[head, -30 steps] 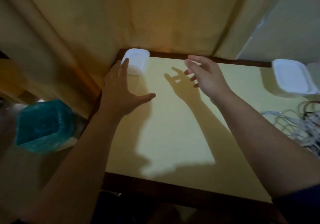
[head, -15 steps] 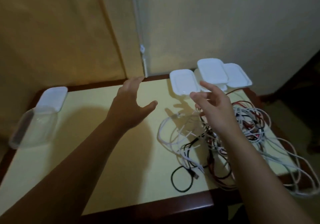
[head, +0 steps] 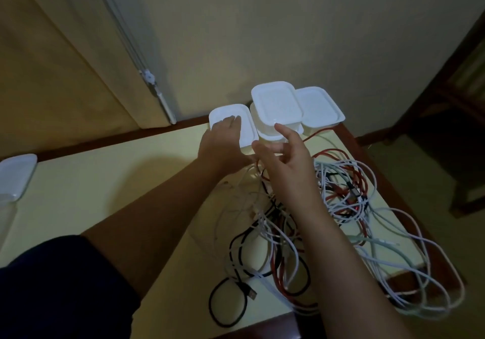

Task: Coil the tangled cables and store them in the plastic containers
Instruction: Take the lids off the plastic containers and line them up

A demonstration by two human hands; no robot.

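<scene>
A tangle of white, red and black cables covers the right half of the yellow table, some loops hanging over its right edge. Several white lidded plastic containers stand at the far right corner. My left hand lies on the lid of the nearest container, fingers fairly straight over its top. My right hand hovers just right of it, fingers loosely spread, holding nothing, in front of a stacked container. Another container stands beside the stack.
One more white-lidded container sits at the table's far left edge. A curtain and a wall close off the back. A dark wooden chair stands to the right of the table. A black cable end with a USB plug lies near the front edge.
The view swung from the left corner to the right side of the table. Both hands moved forward to the containers, and my left hand came down on the nearest lid.
</scene>
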